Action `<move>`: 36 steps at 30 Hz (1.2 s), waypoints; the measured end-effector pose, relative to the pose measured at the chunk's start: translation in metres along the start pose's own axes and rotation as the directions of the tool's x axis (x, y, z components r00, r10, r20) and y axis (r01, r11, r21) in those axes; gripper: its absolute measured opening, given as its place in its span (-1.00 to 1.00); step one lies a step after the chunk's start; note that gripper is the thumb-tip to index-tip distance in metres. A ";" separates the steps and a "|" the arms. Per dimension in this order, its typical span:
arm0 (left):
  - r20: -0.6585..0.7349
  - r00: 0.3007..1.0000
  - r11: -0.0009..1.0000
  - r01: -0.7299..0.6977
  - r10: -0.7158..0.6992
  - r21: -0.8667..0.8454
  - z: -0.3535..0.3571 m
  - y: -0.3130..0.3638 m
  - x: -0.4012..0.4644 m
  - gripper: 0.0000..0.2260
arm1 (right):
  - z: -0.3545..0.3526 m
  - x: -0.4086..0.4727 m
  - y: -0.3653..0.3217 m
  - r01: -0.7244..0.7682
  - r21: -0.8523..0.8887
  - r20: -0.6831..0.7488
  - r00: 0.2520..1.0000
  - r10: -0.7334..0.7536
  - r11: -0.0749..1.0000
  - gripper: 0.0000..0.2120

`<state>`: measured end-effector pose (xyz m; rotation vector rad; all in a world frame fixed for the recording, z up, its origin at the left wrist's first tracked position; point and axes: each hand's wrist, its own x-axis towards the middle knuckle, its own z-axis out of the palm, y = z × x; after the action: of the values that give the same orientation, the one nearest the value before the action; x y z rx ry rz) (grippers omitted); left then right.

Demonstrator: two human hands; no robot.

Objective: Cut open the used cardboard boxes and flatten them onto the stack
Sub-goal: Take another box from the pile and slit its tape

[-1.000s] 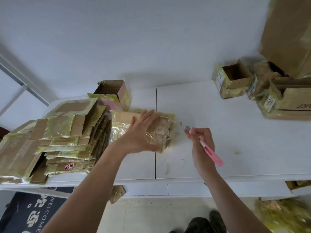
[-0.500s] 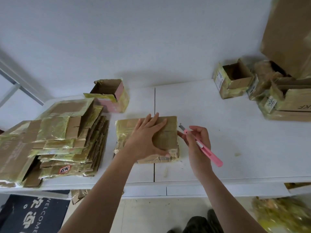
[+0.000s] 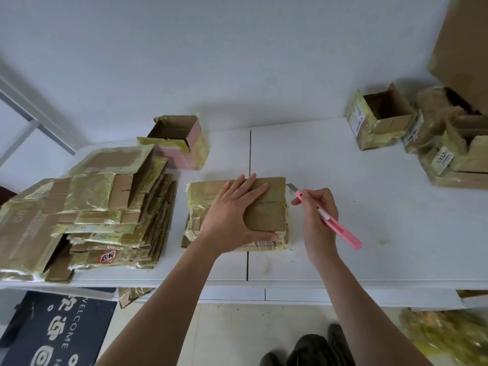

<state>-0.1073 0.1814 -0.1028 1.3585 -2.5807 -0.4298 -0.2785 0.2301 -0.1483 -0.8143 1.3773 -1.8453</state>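
On the white counter (image 3: 343, 220), near its front edge and over the dark seam line, lies a flattened cardboard box (image 3: 266, 207) wrapped in yellowish tape, flat side up, with a slit visible across its top panel. Left hand (image 3: 232, 217) rests palm-down on the box, fingers spread toward the back, thumb hooked along the near edge; its grip is open and flat, pressing rather than clasping. Right hand (image 3: 318, 220) sits just beside the box's right edge, its grip closed around a pink utility knife (image 3: 327, 217), pen-style, with the short blade out and the tip at or just off the box's upper right corner; actual contact cannot be told. Knife handle trails toward the right front. Left of the box, close but apart, stands the stack of flattened boxes (image 3: 105, 207), many layers, taped, one red-and-white label on a lower front edge. Behind the box, an open pink-sided carton (image 3: 182, 143) stands upright, just beside the stack's back corner. Far right back corner: an open small box (image 3: 380, 120) and a cluster of more taped boxes (image 3: 454, 154), well apart from the hands, with a large brown carton (image 3: 464, 43) above them. Below the counter edge: a dark welcome mat (image 3: 52, 334) on the floor at left, a cardboard scrap (image 3: 132, 294) beside it, dark shoes (image 3: 311, 347) at bottom centre, blurred yellowish tape waste (image 3: 449, 336) at right.
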 end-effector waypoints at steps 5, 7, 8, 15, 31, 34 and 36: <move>0.004 1.000 1.000 -0.001 0.001 -0.013 0.000 0.000 0.000 0.02 | 0.004 0.002 0.000 -0.014 0.017 0.008 1.000 0.014 1.000 -0.89; -0.003 1.000 1.000 0.002 -0.002 -0.007 0.000 -0.001 0.001 0.00 | 0.006 0.002 -0.001 -0.031 0.023 0.014 0.999 0.030 0.999 -0.87; -0.007 1.000 1.000 0.001 -0.001 0.001 0.001 -0.001 0.001 -0.01 | 0.007 0.003 -0.002 -0.042 0.029 0.020 0.999 0.042 0.999 -0.86; 0.018 1.000 1.000 -0.001 0.001 0.015 0.002 -0.001 0.001 0.00 | -0.004 -0.005 -0.005 -0.053 0.017 0.063 0.997 0.052 0.998 -0.81; 0.036 0.999 0.998 -0.013 0.011 0.057 0.003 0.003 -0.002 0.00 | -0.032 -0.053 -0.010 -0.038 -0.037 0.206 0.978 0.044 0.999 -0.91; 0.035 0.999 0.999 -0.003 0.001 0.048 0.002 0.004 -0.001 0.01 | -0.041 -0.046 -0.013 -0.040 -0.035 0.206 0.978 0.047 0.999 -0.88; 0.030 1.000 0.999 0.005 -0.006 0.036 0.000 0.004 0.000 0.01 | -0.040 -0.033 -0.013 -0.038 -0.027 0.125 0.991 0.041 0.999 -0.87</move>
<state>-0.1102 0.1839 -0.1019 1.3814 -2.6216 -0.4103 -0.2943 0.2816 -0.1479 -0.8940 1.3290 -1.7200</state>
